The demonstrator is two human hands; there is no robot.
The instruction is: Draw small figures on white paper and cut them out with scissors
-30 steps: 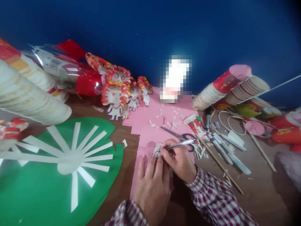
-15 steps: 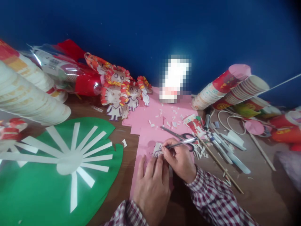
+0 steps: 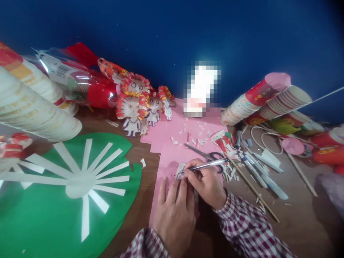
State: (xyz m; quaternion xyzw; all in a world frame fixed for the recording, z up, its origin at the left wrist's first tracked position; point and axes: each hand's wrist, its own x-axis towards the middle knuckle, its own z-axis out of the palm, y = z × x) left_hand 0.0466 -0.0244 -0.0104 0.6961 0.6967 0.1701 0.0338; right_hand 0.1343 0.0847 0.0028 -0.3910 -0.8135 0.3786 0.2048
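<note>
My right hand (image 3: 208,184) is closed round a pen (image 3: 206,164), its tip down at a small white paper piece (image 3: 180,172) with dark drawn lines. My left hand (image 3: 176,211) lies flat, fingers spread a little, its fingertips on the lower part of that piece. Under both is pink paper (image 3: 166,161). Just beyond the pen, black-handled scissors (image 3: 206,154) lie with their blades pointing left. Much of the white piece is hidden by my fingers.
Green paper (image 3: 115,215) with a white strip shape (image 3: 80,184) lies left. Behind stand paper-cup figures (image 3: 131,107). Stacked cups (image 3: 34,104) lean at left, others (image 3: 249,100) at right. A wooden stick (image 3: 252,188), craft knives (image 3: 255,170) and paper scraps lie right.
The pen and my right hand have shifted very slightly over the white piece. The whole view has moved a little; my left hand stays in place.
</note>
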